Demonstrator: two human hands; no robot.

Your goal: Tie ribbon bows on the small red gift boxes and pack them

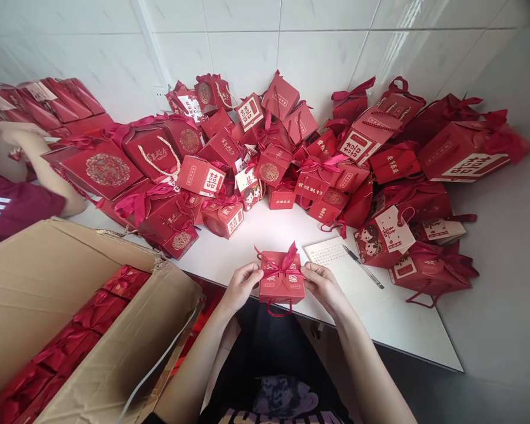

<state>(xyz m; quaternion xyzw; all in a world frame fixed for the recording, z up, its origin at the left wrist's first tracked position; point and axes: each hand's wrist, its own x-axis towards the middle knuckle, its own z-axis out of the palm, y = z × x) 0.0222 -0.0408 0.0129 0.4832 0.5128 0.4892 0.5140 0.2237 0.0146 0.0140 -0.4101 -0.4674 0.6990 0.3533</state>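
A small red gift box (282, 291) with a twisted cord handle sits at the table's front edge, right in front of me. Across its top a dark pink ribbon (285, 266) is tied in a bow. At the box's left side my left hand (244, 284) is closed, thumb and fingers pinching the ribbon. My right hand (321, 281) pinches the ribbon likewise at the right side. Fingertips of both hands are close against the box, and what lies between them is partly hidden.
Many red gift boxes (274, 165) are heaped along the white table (406, 330) against the tiled wall. A notebook (327, 254) and a pen (363, 266) lie to the right. A cardboard carton (128, 330) holding ribboned red boxes stands at left, beside another person's arm (48, 165).
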